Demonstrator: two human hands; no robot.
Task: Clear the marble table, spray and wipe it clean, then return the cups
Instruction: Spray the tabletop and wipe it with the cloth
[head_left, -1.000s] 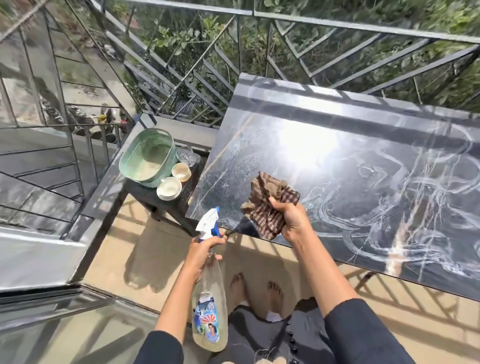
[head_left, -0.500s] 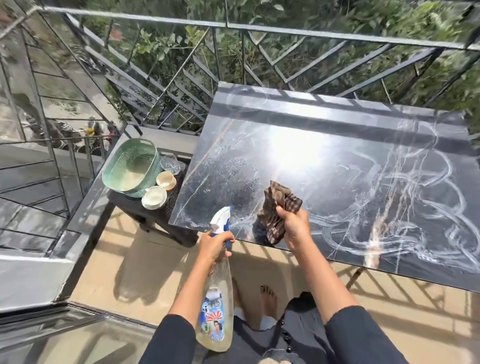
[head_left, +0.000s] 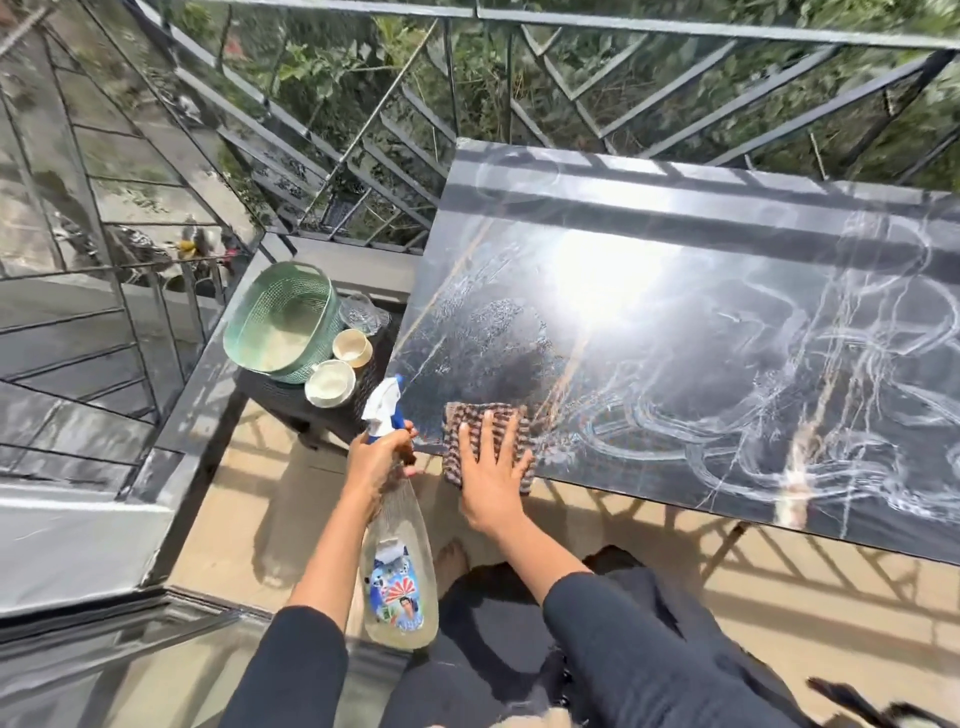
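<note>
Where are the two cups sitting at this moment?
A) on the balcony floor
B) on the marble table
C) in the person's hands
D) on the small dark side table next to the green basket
D: the tan cup and the white cup stand on the dark side table beside the green basket, off the marble table.

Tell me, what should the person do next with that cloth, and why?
Probably slide the right hand, pressing the cloth flat on the marble table, forward through the spray droplets beyond it: that patch looks unwiped, unlike the swirled streaks farther right.
</note>
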